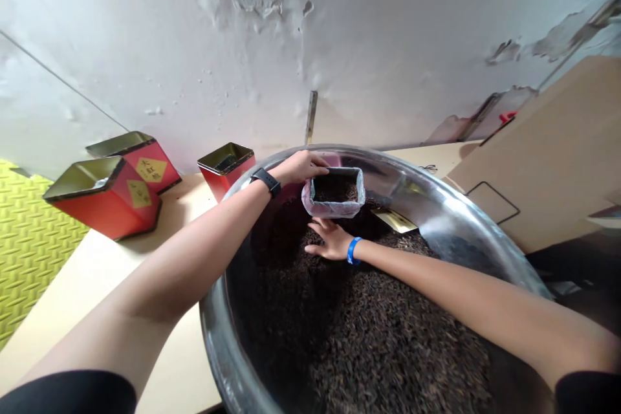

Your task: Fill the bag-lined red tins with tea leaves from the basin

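A small rectangular container [334, 208] with a plastic-covered rim sits inside a large round metal basin [220, 336]. Dark loose tea leaves [402, 343] cover much of the basin floor, and similar leaves lie in the container. My left hand [301, 168], a black watch at its wrist, grips the container's far left rim; some fingertips are hidden. Just in front of the container, my right hand [332, 240] rests on the leaves with its fingers apart. It wears a blue wristband. A gold flat packet [395, 220] lies on the leaves right of the container.
Red tins without lids stand left of the basin: one near the rim [226, 168] and two farther left, a front tin [109, 200] and a rear tin [150, 165]. A peeling wall [272, 65] rises behind. Cardboard [543, 162] stands at right.
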Tool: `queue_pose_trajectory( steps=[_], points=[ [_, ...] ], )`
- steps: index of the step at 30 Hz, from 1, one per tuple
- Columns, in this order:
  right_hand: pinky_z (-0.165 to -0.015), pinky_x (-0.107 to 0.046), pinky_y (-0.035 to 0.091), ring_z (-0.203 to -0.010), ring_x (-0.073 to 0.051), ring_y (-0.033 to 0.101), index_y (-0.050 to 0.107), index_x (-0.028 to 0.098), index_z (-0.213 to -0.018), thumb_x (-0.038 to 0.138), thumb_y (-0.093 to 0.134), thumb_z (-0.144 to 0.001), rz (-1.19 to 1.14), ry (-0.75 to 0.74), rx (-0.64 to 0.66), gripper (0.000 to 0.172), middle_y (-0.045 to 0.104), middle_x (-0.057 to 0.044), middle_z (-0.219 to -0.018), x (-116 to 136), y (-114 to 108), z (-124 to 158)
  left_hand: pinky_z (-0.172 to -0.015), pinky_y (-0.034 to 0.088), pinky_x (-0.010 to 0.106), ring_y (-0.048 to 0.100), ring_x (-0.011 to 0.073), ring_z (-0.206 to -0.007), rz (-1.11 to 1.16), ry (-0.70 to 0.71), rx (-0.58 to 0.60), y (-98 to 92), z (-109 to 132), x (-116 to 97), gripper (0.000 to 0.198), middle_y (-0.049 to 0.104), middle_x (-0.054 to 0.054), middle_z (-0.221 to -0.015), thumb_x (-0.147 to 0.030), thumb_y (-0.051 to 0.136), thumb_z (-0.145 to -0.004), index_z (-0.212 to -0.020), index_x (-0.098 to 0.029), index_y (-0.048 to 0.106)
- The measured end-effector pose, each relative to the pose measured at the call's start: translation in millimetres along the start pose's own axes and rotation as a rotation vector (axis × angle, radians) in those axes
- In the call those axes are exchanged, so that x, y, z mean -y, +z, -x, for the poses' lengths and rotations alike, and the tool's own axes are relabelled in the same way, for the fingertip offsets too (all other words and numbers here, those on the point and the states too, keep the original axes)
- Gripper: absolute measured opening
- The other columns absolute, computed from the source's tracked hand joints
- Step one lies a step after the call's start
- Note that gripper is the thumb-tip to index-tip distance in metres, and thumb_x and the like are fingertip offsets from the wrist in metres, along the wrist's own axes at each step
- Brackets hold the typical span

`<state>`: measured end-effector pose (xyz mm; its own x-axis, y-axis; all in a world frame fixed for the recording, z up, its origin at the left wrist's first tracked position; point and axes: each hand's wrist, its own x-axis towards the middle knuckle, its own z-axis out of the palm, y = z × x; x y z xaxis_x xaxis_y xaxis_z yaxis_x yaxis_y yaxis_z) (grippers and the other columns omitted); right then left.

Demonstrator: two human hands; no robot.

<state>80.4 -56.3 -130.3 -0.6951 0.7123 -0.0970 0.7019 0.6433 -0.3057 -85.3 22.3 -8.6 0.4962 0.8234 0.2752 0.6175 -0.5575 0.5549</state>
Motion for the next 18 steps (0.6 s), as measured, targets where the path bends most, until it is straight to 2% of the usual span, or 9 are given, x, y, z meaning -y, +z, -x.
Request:
queue_pose_trajectory(
  steps=[3,7,9,11,14,18],
  points=[
    [-0.101,-0.044,0.025,-0.126,-0.030,0.027,0.040,0.018,-0.130,0.072,0.042,-0.070,-0.118,-0.011,0.097,0.081,0.039,-0.014,-0.132,25.1,10.3,7.9,-0.068,0.042,0.024,0.057,0.0139,-0.073,0.009,-0.007,0.009,-0.4,-1.3,1.5,0.030,0.068,0.003,-0.087,-0.035,0.056,-0.076,-0.098,-0.019,0.068],
    [-0.097,-0.041,0.033,-0.123,-0.033,0.034,0.028,0.021,-0.138,0.075,0.057,-0.050,-0.206,-0.121,0.428,0.107,0.036,-0.014,-0.135,69.8,5.5,22.5,-0.070,0.042,0.026,0.057,0.0141,-0.074,0.026,-0.036,0.026,0.4,-2.4,3.4,0.031,0.068,0.003,-0.089,-0.036,0.056,-0.077,-0.099,-0.019,0.068],
    [-0.095,-0.041,0.036,-0.118,-0.035,0.040,0.026,0.018,-0.139,0.070,0.064,-0.042,-0.158,-0.140,0.518,0.116,0.036,-0.017,-0.135,82.0,0.7,28.2,-0.070,0.042,0.026,0.056,0.0141,-0.074,0.036,-0.053,0.031,0.7,-2.6,3.5,0.031,0.068,0.003,-0.089,-0.036,0.056,-0.077,-0.100,-0.020,0.067],
    [-0.088,-0.039,0.041,-0.109,-0.035,0.049,0.035,0.017,-0.135,0.066,0.066,-0.043,-0.118,-0.133,0.512,0.108,0.046,-0.017,-0.128,88.0,-2.2,32.3,-0.070,0.042,0.026,0.056,0.0141,-0.074,0.041,-0.057,0.038,0.6,-2.7,3.2,0.031,0.068,0.003,-0.090,-0.037,0.056,-0.077,-0.100,-0.020,0.067],
    [-0.074,-0.036,0.046,-0.092,-0.032,0.059,0.051,0.018,-0.119,0.061,0.065,-0.049,-0.016,-0.150,0.423,0.083,0.060,-0.014,-0.107,92.4,-1.6,36.8,-0.069,0.041,0.025,0.056,0.0139,-0.074,0.033,-0.045,0.059,0.0,-2.9,3.2,0.032,0.067,0.004,-0.091,-0.039,0.056,-0.077,-0.101,-0.020,0.067],
    [-0.063,-0.031,0.045,-0.081,-0.027,0.061,0.057,0.024,-0.101,0.057,0.061,-0.053,0.085,-0.236,0.329,0.058,0.064,-0.008,-0.093,94.8,-1.8,40.6,-0.065,0.040,0.024,0.054,0.0127,-0.069,0.011,-0.058,0.073,0.1,-3.9,6.0,0.037,0.067,0.004,-0.086,-0.043,0.054,-0.077,-0.102,-0.018,0.066]
  ],
)
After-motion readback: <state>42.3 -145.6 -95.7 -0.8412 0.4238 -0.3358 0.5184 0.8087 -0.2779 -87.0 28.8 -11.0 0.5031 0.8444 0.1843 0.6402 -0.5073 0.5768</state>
